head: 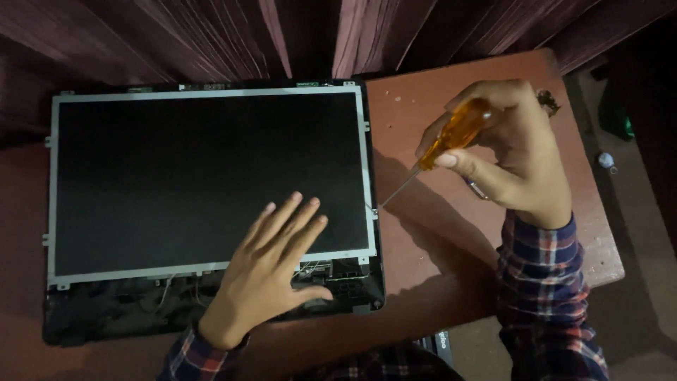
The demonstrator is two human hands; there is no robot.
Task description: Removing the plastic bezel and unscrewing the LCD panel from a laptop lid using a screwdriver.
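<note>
Amber screwdriver (451, 135) in right hand (511, 152), tip seemingly at screen panel (208, 180) edge

The screen panel (204, 176) is black with a silver-grey frame. The screwdriver (455, 134) has a see-through orange handle and a shiny silver rod. The table (451, 233) is reddish brown. The sleeves (543, 282) are checked red, blue and white. The curtain (211, 35) is dark purple-red.

The screwdriver (451, 137) tip is too small to be made out; its handle top is hidden by the right hand (511, 152).
</note>
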